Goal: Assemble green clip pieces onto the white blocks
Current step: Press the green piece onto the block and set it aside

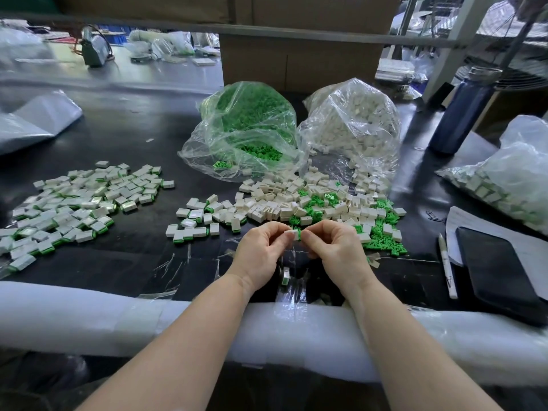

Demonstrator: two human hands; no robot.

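Clip going onto block; best to line the green clip [299,234] square with the white block [291,233] edge, then squeeze evenly; left hand [261,247] pinches the block, right hand [335,247] pinches the clip, both held just above the black table [133,262], loose parts pile [311,203] just behind.

We worked at a black table [124,137] edged with white foam padding [89,318]. Behind it stood a large cardboard box [299,63], a grey metal frame post [444,48] and a cluttered neighbouring bench [133,66].
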